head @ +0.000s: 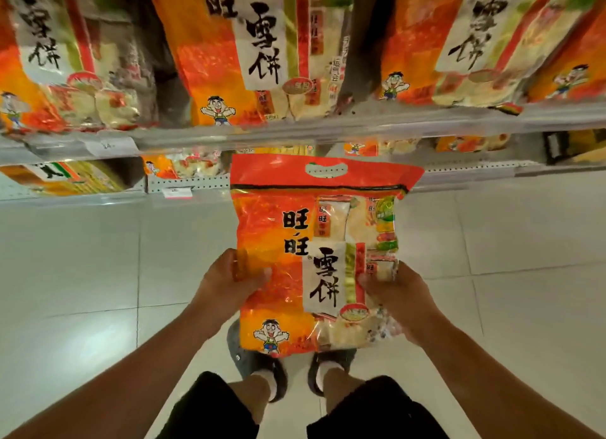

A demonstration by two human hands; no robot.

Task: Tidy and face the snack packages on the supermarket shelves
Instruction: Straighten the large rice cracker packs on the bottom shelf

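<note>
Head cam, looking down at aisle floor and shelf fronts.

Orange-red snack bag point(295, 258) held in front of body, face up toward camera, upright w/ its red handle strip at far end, nearest the shelves. Clear of the shelves, above the tile floor point(82, 258).

Left hand point(229, 279): fingers curled round bag's left edge, thumb lying on the front. Right hand point(392, 294): grips right edge about same height, thumb on front; fingers go behind the bag, hidden.

Upper shelf point(295, 134): row of same-brand bags standing, fronts out. Left bag point(49, 61) and right bag point(475, 45) tilted; middle bag point(239, 52) leans too, dark gap on either side of it.

Lower shelf point(187, 183): more packs, blurred, prob. same line but can't read them. Price tag point(177, 193) on its rail, another tag point(108, 145) on upper rail.

Below bag: dark slippers point(259, 360), white socks, black shorts point(210, 406).
</note>
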